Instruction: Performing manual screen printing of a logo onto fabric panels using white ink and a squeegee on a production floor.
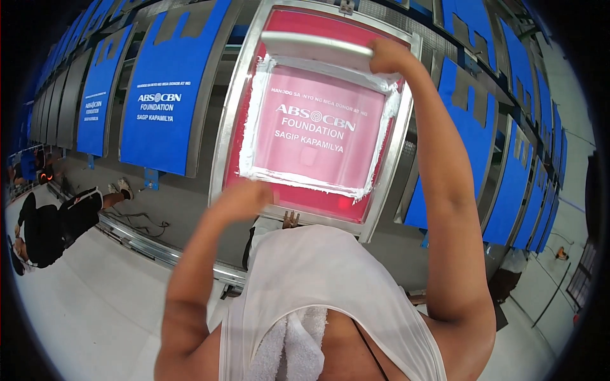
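A screen printing frame [223, 133] with a metal rim and red mesh lies before me. White ink [255, 95] borders the pale pink printing area [314, 162], where white lettering and a round emblem show. Across the far end of the mesh, a long pale squeegee [311, 46] lies crosswise. My right hand [389, 57] is closed around its right end, with that arm stretched out. Over the near left part of the frame hovers my left hand [249, 200], blurred and curled; its fingers cannot be made out clearly.
Blue fabric pieces [165, 76] with white print lie on boards in rows to the left, and more blue pieces [457, 127] line the right. A metal rail [136, 241] runs along the near left. A person in dark clothes [47, 232] is on the far left.
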{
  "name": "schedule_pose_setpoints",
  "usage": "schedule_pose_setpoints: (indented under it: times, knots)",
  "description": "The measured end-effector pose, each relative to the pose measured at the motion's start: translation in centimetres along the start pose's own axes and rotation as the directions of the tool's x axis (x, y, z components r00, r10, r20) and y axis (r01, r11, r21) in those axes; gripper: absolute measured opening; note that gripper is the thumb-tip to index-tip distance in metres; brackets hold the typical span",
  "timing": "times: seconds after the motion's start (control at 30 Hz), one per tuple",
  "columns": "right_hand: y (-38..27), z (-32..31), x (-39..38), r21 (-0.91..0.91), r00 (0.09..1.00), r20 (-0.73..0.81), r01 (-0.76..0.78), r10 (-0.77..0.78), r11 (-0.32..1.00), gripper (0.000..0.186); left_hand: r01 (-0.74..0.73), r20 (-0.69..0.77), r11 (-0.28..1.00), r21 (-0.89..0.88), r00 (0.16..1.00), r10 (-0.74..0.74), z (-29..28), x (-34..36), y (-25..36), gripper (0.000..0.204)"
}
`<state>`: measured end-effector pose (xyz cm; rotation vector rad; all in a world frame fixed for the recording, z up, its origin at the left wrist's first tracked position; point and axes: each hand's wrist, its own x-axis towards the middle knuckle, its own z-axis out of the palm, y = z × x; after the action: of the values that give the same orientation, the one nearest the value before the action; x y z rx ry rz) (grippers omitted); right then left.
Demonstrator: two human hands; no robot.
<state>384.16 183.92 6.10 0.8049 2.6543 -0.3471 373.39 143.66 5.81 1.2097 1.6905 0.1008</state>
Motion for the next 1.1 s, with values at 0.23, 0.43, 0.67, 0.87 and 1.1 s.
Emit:
schedule_pose_setpoints:
  times: [0.23, 0.43, 0.67, 0.87, 1.1]
  knots:
    - [-1.4, 1.2, 0.6, 0.149, 0.999, 0.026, 0.030, -0.034, 0.988, 0.048, 0.108, 0.175, 0.521, -0.847, 0.981, 0.081, 16.1, -0.9, -4.7, 0.037]
    - [-6.1, 2.7, -0.5, 0.156, 0.990, -0.138, 0.000, 0.022, 0.988, 0.052, 0.081, 0.161, 0.633, -0.770, 0.984, 0.071, 14.6, -2.8, -4.1, 0.037]
    - [-16.1, 7.4, -16.9, 0.106, 0.994, -0.005, -0.107, 0.108, 0.989, 0.042, 0.003, 0.119, 0.665, -0.747, 0.985, 0.129, 14.3, -3.2, -3.6, 0.041]
    - [-23.0, 13.1, -26.9, 0.203, 0.975, -0.220, 0.005, 0.041, 0.979, 0.044, 0.029, 0.103, 0.750, -0.661, 0.993, 0.053, 15.1, -2.6, -3.4, 0.044]
    - [-14.1, 12.5, -28.9, 0.196, 0.940, -0.321, -0.058, 0.120, 0.979, 0.041, 0.225, 0.060, 0.835, -0.502, 0.972, -0.226, 16.5, -2.0, -2.0, 0.052]
